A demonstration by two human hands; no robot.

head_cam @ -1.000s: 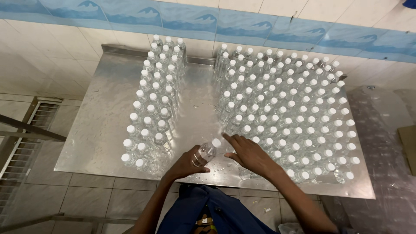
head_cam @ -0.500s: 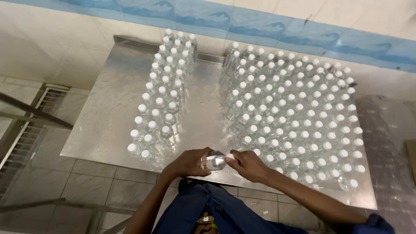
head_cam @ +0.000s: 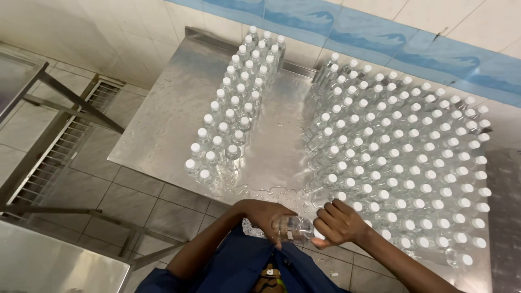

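My left hand (head_cam: 266, 216) grips a small clear plastic bottle (head_cam: 296, 228) lying sideways over the near edge of a wet steel table (head_cam: 168, 119). My right hand (head_cam: 335, 222) closes on the bottle's white cap end. Just beyond my hands stands a large block of upright clear bottles with white caps (head_cam: 401, 152) on the table's right half. A narrower block of the same bottles (head_cam: 233, 114) stands in rows on the left half.
A bare wet strip of table (head_cam: 277, 141) runs between the two blocks. A tiled wall with a blue band (head_cam: 412, 38) backs the table. A metal frame (head_cam: 59, 108) and a floor grate (head_cam: 65, 146) lie to the left, over tiled floor.
My left hand has turned the bottle from upright to sideways and drawn it toward me. My right hand left the big block and closed on the cap. The view has shifted.
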